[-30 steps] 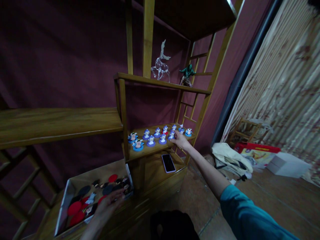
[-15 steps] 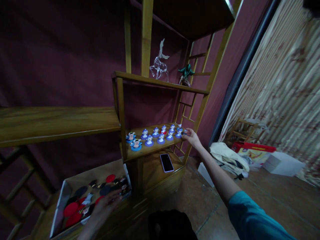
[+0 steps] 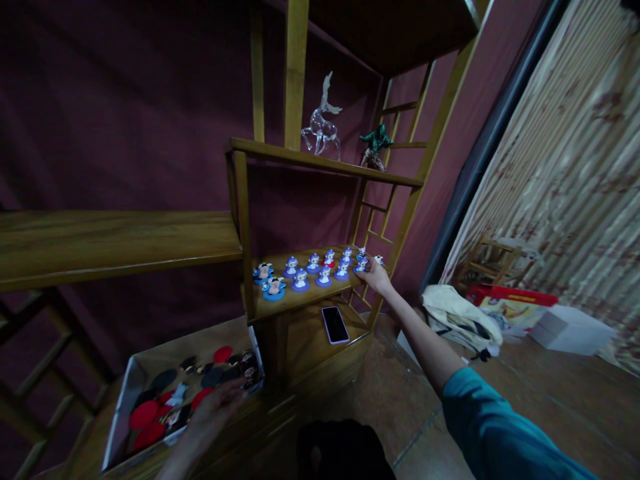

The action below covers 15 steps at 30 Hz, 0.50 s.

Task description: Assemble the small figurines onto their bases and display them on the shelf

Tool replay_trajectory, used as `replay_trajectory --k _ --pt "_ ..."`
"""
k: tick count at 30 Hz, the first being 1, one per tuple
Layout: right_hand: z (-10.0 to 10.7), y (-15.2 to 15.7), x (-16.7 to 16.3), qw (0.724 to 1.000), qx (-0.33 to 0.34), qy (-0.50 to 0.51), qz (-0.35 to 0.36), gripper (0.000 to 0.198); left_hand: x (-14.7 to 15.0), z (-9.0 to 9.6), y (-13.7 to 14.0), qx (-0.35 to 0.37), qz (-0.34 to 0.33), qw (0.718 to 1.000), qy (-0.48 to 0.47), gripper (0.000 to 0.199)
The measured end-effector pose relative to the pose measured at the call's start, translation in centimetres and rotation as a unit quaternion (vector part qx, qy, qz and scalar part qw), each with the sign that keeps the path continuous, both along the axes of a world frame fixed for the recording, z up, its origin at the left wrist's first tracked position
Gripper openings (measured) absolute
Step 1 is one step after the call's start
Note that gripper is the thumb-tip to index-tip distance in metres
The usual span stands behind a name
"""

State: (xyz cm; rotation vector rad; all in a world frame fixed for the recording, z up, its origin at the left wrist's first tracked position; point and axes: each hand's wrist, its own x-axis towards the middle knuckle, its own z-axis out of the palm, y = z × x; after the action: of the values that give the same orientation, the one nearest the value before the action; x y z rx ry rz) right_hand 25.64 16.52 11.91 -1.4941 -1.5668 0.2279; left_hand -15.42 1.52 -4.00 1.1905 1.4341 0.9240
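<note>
On the lower right shelf, my right hand (image 3: 376, 277) has its thumb and fingers closed at the right side of a small purple-based figurine (image 3: 361, 265) in the front row. Just behind that hand, another small figurine (image 3: 379, 260) stands at the shelf's right end. Several similar purple figurines (image 3: 300, 280) stand upright in two rows to the left. My left hand (image 3: 216, 412), dim and slightly blurred, hangs over the near edge of a cardboard box (image 3: 131, 390) with its fingers loosely stretched out. Nothing shows in it. Red and dark discs and small figures lie in the box.
Two blue-based figures (image 3: 274, 288) occupy the shelf's left end. A phone (image 3: 335, 325) lies on the lower ledge. Above stand a clear deer statuette (image 3: 323, 127) and a green figure (image 3: 375, 147). A pale cloth bag (image 3: 457, 313) and a white box (image 3: 574, 328) are on the floor.
My right hand has shifted slightly left, away from the figurine at the shelf's right end, to the purple-based one beside it. My left hand stays over the box.
</note>
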Motion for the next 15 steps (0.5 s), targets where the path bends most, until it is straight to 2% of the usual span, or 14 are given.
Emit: replay_trajectory --k 8,12,15 --pt "-0.1 -0.5 0.2 0.999 0.014 -0.025 -0.015 0.042 -0.1 -0.1 -0.1 0.009 -0.008 1.000 0.009 0.068" --pt "0.1 -1.6 0.2 0.991 0.104 -0.059 -0.053 0.047 -0.5 -0.4 -0.1 0.026 -0.014 0.999 0.013 0.064" --pt "0.0 -2.1 -0.4 0.988 0.141 -0.062 -0.023 0.045 -0.6 -0.6 0.0 0.025 -0.013 0.999 0.018 0.061"
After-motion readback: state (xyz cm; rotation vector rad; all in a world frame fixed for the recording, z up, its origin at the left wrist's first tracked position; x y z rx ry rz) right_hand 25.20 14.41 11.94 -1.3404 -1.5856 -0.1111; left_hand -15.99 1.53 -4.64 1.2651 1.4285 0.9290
